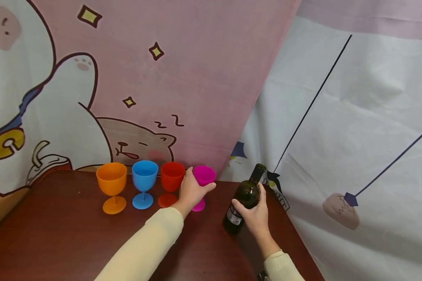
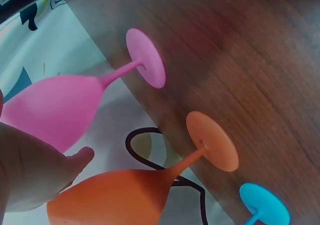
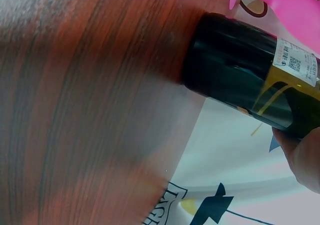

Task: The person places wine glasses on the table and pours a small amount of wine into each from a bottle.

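Note:
My left hand [image 1: 192,190] is at the bowl of a magenta plastic goblet [image 1: 204,174], with the thumb across its near side and a finger along its left side. In the left wrist view the goblet's pink stem and foot [image 2: 146,58] show beyond the hand. My right hand [image 1: 256,212] grips a dark green wine bottle [image 1: 247,194] around its body, the neck leaning to the right. A white label [image 3: 296,62] shows on the bottle in the right wrist view. Whether the bottle's base touches the table cannot be told.
Left of the magenta goblet stand a red goblet [image 1: 172,175], a blue goblet [image 1: 145,177] and an orange goblet [image 1: 112,181] in a row. They are near the back edge of a brown wooden table [image 1: 74,242]. A printed cloth [image 1: 204,78] hangs behind.

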The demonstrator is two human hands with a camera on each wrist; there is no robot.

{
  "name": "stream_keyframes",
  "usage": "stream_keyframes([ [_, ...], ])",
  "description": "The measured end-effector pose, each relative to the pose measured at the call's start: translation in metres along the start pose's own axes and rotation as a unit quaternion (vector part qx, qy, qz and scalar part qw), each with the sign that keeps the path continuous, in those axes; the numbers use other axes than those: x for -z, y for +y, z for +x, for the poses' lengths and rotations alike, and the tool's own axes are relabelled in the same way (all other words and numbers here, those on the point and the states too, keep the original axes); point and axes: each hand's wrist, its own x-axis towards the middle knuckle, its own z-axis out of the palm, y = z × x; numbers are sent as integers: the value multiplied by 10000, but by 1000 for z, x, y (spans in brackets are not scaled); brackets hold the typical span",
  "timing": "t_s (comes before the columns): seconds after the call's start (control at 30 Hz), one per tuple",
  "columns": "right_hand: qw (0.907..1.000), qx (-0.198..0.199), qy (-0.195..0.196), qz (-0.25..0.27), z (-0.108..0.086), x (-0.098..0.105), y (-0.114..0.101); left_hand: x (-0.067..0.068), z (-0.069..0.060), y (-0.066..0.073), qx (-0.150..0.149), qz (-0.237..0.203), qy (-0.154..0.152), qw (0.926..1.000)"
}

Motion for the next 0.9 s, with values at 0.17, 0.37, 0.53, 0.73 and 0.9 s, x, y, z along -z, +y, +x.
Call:
stream_keyframes([
  [0.17,10000,-26,-5,-4,0,-1,0,-1,5,-1,-55,22,-46,10000],
  [0.37,9999,-99,-23,-43,-1,0,0,-4,7,-7,-246,156,-94,9995],
  [0.53,9999,-88,-41,-59,-3,-2,0,4,-4,-16,-572,273,-125,9979],
  [0.73,10000,7,50,18,-1,0,1,23,-27,-24,-789,236,-299,9962],
  [0.9,10000,-18,-20,48,0,1,1,45,-51,-35,-771,80,-480,9958],
])
